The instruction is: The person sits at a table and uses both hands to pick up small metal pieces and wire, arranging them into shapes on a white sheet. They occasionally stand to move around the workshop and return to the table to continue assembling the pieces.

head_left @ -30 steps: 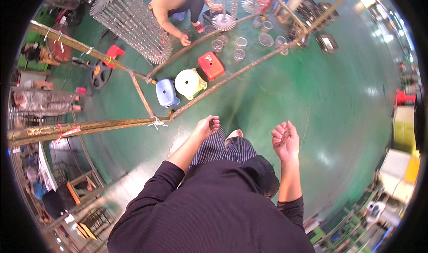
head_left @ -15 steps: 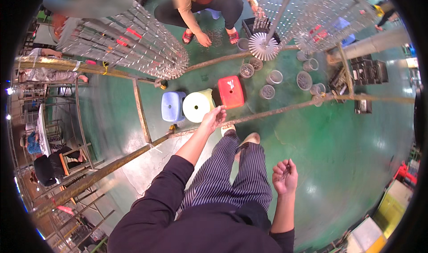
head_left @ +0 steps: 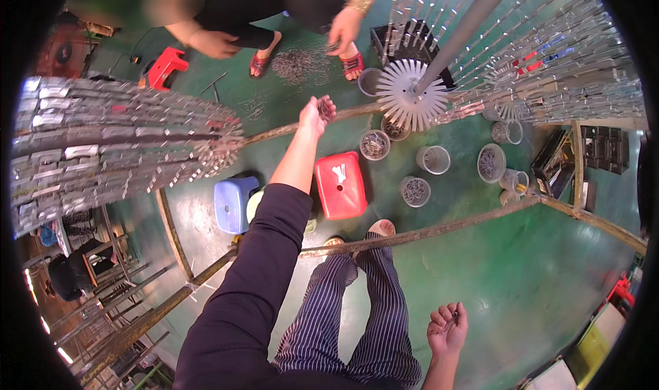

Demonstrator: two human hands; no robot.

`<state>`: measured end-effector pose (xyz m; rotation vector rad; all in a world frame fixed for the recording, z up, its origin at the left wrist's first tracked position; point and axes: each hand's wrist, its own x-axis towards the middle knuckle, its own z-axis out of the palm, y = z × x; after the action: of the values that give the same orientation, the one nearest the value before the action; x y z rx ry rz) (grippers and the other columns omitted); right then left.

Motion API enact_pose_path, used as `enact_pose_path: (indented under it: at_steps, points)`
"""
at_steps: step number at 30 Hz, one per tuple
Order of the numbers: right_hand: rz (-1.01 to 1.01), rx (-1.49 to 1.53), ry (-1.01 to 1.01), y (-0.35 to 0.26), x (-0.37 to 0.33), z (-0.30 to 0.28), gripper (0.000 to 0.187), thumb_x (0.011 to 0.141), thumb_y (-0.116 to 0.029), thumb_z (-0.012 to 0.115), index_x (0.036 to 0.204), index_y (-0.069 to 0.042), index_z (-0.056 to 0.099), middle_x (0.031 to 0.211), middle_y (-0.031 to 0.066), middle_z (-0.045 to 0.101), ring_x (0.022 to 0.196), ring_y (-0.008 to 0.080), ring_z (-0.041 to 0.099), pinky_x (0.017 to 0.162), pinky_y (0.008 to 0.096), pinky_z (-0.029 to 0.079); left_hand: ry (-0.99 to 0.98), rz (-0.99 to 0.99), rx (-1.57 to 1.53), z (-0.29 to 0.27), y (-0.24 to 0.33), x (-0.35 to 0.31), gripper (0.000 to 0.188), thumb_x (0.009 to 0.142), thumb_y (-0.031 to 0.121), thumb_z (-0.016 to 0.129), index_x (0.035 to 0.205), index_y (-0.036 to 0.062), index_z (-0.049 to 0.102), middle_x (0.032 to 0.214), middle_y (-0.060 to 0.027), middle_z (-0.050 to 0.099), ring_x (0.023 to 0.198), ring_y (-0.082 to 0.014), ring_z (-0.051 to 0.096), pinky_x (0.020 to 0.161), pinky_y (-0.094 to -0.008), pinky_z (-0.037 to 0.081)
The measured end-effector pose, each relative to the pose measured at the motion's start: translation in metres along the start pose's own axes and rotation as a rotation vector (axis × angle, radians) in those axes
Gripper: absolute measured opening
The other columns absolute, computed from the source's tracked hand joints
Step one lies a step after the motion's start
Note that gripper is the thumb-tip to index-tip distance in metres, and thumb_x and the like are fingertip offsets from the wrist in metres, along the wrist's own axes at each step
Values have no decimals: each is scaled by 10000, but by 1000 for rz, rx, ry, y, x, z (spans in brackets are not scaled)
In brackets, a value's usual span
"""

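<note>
Already, some of the small metal pieces are sorted away from the floor: a near tub (head_left: 414, 191) and a tub by the far bar (head_left: 374, 144) each hold a share. Much remains loose, though, in a pile (head_left: 300, 66) on the far floor between a co-worker's sandals (head_left: 352, 66), with a thinner scatter (head_left: 254, 106) to its left.

The left hand (head_left: 316, 119) reaches far forward, past the red stool (head_left: 341, 185), its fingers half curled round a cluster of dark bits (head_left: 325, 108), seemingly more of those pieces; this handful is not yet set down. The right hand (head_left: 447, 328) hangs low at the near right, loosely curled, well apart from the tubs; something small and dark shows in its palm, but I cannot tell what, or how firmly it is held.

Beyond the bar, the co-worker's hand (head_left: 345, 27) is just above the pile. How full the tubs are is hard to judge.
</note>
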<state>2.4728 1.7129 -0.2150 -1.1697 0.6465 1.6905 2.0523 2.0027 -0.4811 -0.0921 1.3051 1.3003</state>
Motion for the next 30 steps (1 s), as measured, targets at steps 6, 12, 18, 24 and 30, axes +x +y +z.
enact_pose_path:
  at_steps: [6,12,18,24,30]
  points:
    - [-16,131,-14,-27,26,-9,282,920,-298,383,721,-103,427,612,-1,363,544,119,330,402,208,303,-128,-111,13,79,21,57,395,945,299,281,998,22,558,811,-88,604,694,-205,592,620,-337,504]
    - [-33,251,-29,-45,31,-13,282,920,-305,378,722,-110,425,614,-5,346,546,118,314,419,219,306,12,35,197,121,44,126,514,929,390,287,1201,-29,408,1002,-151,554,874,-283,570,750,-418,487]
    - [-68,306,-43,-40,29,-20,282,919,-306,377,730,-106,439,632,-1,390,550,123,335,419,218,313,-241,39,133,183,53,95,800,876,585,215,1361,-37,80,1414,-219,168,1290,-364,222,1056,-473,145]
    - [-27,242,-97,-25,15,-14,294,916,-303,378,718,-98,451,622,18,417,535,134,348,405,227,311,49,85,237,103,25,55,632,913,515,206,1222,-2,399,1199,-158,499,1091,-292,494,924,-428,355]
    - [11,157,-151,4,-24,-8,293,919,-292,373,727,-91,463,630,19,429,545,127,358,395,214,307,101,193,302,3,-33,-37,518,925,467,292,1065,48,564,948,-77,628,847,-175,596,702,-298,457]
